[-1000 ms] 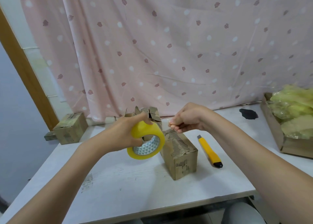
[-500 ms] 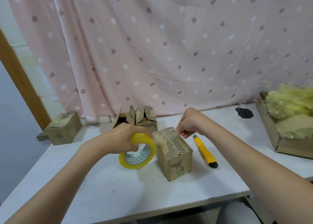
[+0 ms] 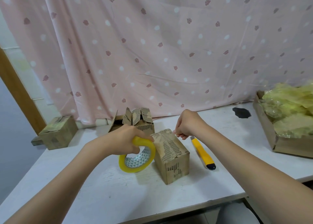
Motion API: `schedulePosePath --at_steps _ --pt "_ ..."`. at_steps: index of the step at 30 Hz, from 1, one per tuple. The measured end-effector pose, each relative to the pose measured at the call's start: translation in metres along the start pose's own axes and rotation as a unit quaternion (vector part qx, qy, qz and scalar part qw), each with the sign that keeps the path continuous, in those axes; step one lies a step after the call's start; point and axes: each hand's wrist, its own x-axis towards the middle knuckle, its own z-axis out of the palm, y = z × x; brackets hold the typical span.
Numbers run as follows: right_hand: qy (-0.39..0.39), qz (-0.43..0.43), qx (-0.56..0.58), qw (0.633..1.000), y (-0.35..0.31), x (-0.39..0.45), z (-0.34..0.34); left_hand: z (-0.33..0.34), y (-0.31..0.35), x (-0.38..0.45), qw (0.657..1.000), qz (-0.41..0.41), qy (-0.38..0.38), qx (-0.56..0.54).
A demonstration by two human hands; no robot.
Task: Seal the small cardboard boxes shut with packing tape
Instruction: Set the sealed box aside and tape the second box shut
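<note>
Both hands have dropped since a second ago: the tape roll, then held up in the air level with the box top, now sits low against the left side of the box, and the right hand has come down from above to the box's far top corner. The left hand grips the roll from above, fingers curled round its rim. The right hand's fingers are pinched together at that corner, apparently holding down the free tape end, though the clear tape itself is too faint to make out.

By the look of it, a strip is being laid across the closed top flaps, which look rough and torn. The next move likely calls for drawing the roll down the near side while the right hand keeps the end pinned, then cutting the strip; the yellow knife lies on the desk just right of the box.

Behind stands an open box, flaps up, its inside hidden. A closed box rests at the far left. At the right edge a cardboard tray holds crumpled yellowish plastic wrap.
</note>
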Motion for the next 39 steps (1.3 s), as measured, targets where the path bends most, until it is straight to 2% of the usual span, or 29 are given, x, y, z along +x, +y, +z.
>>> schedulePosePath --at_steps 10,18,22,26,28,32,34,37,39 --pt "0.078 -0.056 -0.087 0.992 0.003 -0.005 0.011 0.002 0.002 0.002 1.0 0.011 -0.011 0.018" --pt "0.082 -0.05 -0.128 0.987 0.008 -0.006 0.017 0.003 0.011 0.0 1.0 0.002 -0.001 0.025" --pt "0.132 -0.057 -0.187 0.972 0.007 -0.017 0.023 0.004 0.014 -0.002 1.0 -0.002 0.001 0.019" --pt "0.17 -0.132 -0.245 0.945 0.007 -0.03 0.036 0.006 0.015 -0.003 1.0 -0.006 0.004 0.022" --pt "0.165 -0.135 -0.234 0.949 0.011 -0.032 0.039 0.006 0.016 -0.004 1.0 -0.011 0.007 0.022" --pt "0.14 -0.098 -0.121 0.978 0.019 -0.024 0.035 0.008 0.018 -0.006 0.999 -0.022 0.013 0.023" --pt "0.137 -0.098 -0.115 0.979 0.022 -0.026 0.034 0.011 0.017 -0.007 0.999 -0.022 0.019 0.019" --pt "0.176 -0.151 -0.177 0.956 0.019 -0.04 0.04 0.014 0.016 -0.007 1.0 -0.019 0.023 0.009" --pt "0.149 -0.216 -0.174 0.949 0.018 -0.049 0.048 0.015 0.017 -0.007 0.999 -0.018 0.031 0.001"
